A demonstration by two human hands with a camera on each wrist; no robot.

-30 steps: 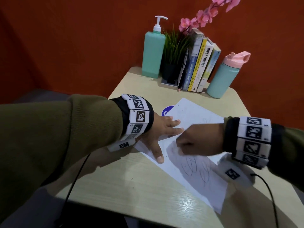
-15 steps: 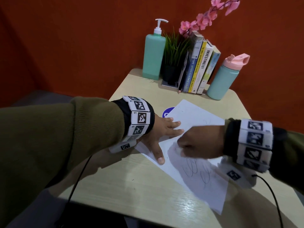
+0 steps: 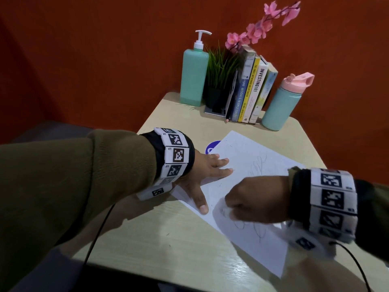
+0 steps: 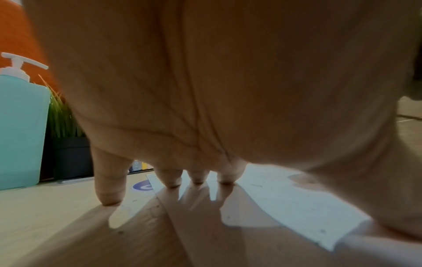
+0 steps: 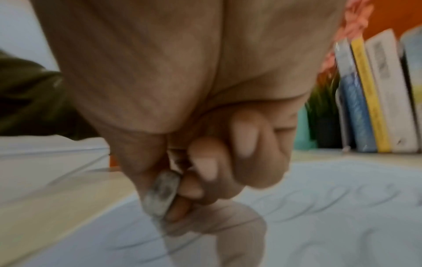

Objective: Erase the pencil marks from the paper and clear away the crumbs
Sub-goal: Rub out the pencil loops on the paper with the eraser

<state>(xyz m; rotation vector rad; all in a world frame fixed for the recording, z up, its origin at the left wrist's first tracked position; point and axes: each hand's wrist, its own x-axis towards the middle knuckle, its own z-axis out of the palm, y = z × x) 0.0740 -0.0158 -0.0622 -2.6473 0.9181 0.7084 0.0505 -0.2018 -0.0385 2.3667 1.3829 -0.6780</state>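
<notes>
Pale wood-grain table (image 3: 130, 245) is seen beneath both hands, and on it the white paper (image 3: 244, 150) is spread at an angle under them. The left hand (image 3: 202, 173) is laid flat with fingers straight and splayed, its fingertips (image 4: 171, 182) pressed onto the sheet's edge so that it is pinned. To its right, the right hand (image 3: 254, 199) is clenched, and a small smudged eraser (image 5: 161, 193) is pinched between thumb and fingers, its lower end set against the sheet. Looping pencil marks (image 3: 250, 227) are left just below the right hand, and fainter ones (image 3: 257, 165) beyond it. The rubbing step is judged to be in hand, with much still to be erased. Short strokes over the remaining loops are called for next, the sheet being held so it is not creased; crumbs cannot be made out clearly, so the sweeping is judged not yet due.
</notes>
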